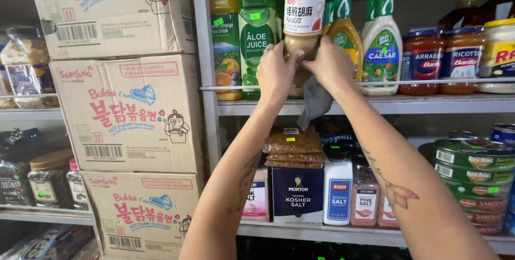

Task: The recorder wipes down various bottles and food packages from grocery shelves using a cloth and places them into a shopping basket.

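Head view: left hand point(276, 69) and right hand point(332, 67) both clasp the base of a tan dressing bottle point(304, 13), lifting it clear above the upper shelf point(429, 104); a grey cloth point(315, 101) dangles beneath the right hand, beside an aloe juice bottle point(256, 29).

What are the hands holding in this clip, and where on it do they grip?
Both hands, left and right, clasp a tall plastic bottle of tan creamy dressing around its lower body. The right hand also pinches a grey cloth that hangs below.
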